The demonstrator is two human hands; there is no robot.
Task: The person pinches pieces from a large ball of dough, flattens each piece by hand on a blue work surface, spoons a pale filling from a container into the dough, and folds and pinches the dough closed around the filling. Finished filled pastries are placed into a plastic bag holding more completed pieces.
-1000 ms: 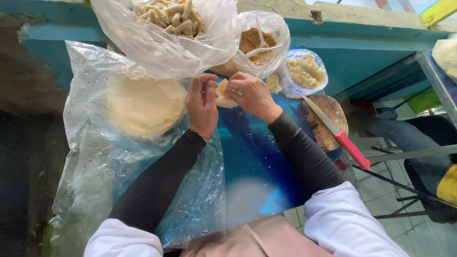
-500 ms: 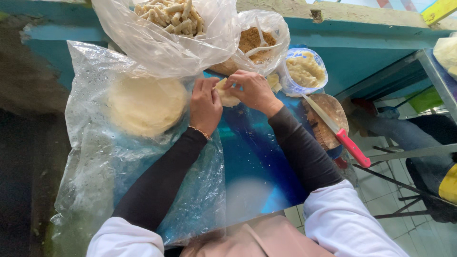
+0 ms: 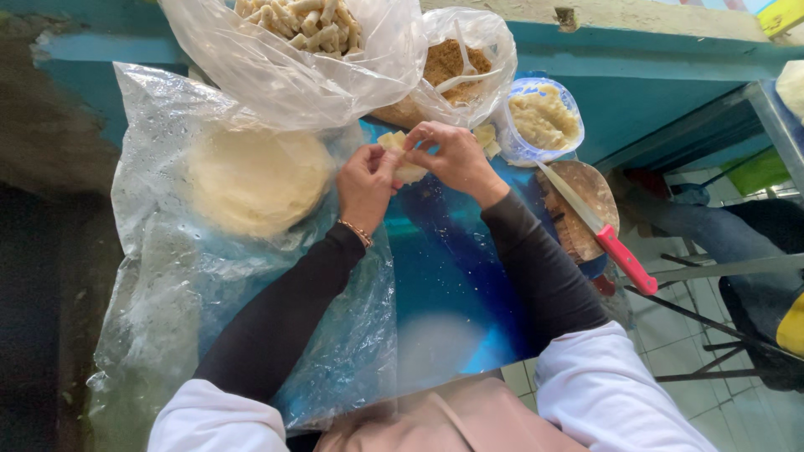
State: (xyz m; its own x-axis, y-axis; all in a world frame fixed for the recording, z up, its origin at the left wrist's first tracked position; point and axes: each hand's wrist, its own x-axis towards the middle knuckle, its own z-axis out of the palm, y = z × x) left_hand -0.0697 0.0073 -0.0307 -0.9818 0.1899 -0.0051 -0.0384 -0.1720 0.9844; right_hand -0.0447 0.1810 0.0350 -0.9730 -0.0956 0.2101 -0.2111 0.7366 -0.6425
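Note:
My left hand [image 3: 366, 186] and my right hand [image 3: 453, 156] meet above a blue table [image 3: 456, 276], both pinching a small pale wrapper [image 3: 404, 159] folded between the fingers. To the left, a round stack of thin pale wrappers [image 3: 254, 180] lies inside a clear plastic bag. Just beyond my hands sit a bag of rolled finished pieces [image 3: 301, 21], a bag of brown crumbs [image 3: 448, 63] with a white spoon in it, and a small tub of yellowish filling [image 3: 544, 121]. Small yellow cubes [image 3: 486, 138] lie by my right hand.
A knife with a red handle [image 3: 624, 259] rests across a round wooden board [image 3: 586, 205] at the table's right edge. A teal wall ledge runs behind the bags. Metal chair legs and a tiled floor show at the right.
Both hands have kept working the wrapper in the same spot, turning and folding it slightly. Nothing else has moved.

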